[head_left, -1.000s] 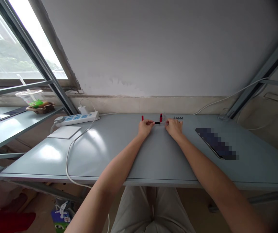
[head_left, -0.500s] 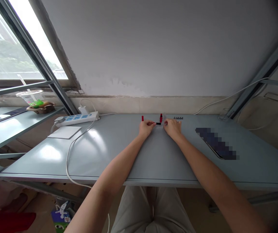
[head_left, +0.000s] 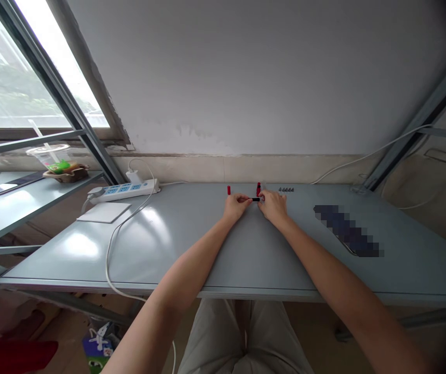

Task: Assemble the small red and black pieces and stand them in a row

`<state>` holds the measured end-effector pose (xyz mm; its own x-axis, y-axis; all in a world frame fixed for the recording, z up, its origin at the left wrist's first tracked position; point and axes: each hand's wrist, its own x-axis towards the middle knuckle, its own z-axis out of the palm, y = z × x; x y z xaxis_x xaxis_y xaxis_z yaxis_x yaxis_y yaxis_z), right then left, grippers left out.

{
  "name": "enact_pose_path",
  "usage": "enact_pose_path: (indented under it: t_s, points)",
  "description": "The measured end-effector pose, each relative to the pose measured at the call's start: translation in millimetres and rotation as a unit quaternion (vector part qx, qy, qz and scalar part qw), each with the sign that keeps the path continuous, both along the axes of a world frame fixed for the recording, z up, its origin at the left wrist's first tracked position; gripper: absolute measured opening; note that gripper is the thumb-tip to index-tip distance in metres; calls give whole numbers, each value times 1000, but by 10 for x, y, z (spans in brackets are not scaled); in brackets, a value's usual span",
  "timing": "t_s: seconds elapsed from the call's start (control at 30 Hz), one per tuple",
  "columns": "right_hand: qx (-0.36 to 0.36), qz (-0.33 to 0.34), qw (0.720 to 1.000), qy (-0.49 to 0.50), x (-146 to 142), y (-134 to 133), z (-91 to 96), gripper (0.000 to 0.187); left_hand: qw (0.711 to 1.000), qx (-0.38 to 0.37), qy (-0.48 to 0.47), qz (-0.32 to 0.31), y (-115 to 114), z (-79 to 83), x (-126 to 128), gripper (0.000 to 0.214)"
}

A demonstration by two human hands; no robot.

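Note:
A short black tube (head_left: pixel 255 199) lies sideways between my two hands, just above the desk. My left hand (head_left: pixel 237 208) pinches its left end between thumb and fingertips. At the right end my right hand (head_left: pixel 273 206) is closed, its fingertips around something small and pale that I cannot make out. Just behind the left fingers a red cylinder (head_left: pixel 229 190) stands upright. A red and black piece (head_left: pixel 258 188) stands beyond the black tube, partly covered by the right fingers. Several small grey pointed pieces (head_left: pixel 286 189) form a row behind the right hand.
A dark phone-like slab (head_left: pixel 345 231), blurred by pixels, lies to the right. On the left are a white power strip (head_left: pixel 129 190), a flat white square (head_left: pixel 104 212) and a white cable (head_left: pixel 108 254) over the desk edge. A plastic cup (head_left: pixel 55 156) stands on the side shelf.
My right hand has moved a little to the left, bringing its fingertips up to the right end of the black tube. The left hand has barely shifted, still gripping the tube.

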<state>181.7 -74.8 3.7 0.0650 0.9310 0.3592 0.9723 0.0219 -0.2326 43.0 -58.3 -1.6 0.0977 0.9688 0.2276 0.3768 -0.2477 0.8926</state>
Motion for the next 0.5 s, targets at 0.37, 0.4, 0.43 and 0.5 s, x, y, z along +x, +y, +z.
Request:
enact_pose_path:
  t_s: [0.37, 0.4, 0.43, 0.5]
  points:
    - [-6, 7, 1000, -14, -39, -43, 19, 19, 1000, -11, -9, 0, 17, -30, 9, 18]
    - [-12, 8, 1000, -13, -39, -44, 23, 19, 1000, -8, -12, 1, 16, -25, 11, 18]
    - [-20, 6, 1000, -9, -36, -42, 25, 18, 1000, -3, -15, 5, 19, -18, 11, 19]
    - [-35, -4, 999, 17, -22, -23, 22, 16, 999, 12, -27, 26, 37, 3, -4, 20]
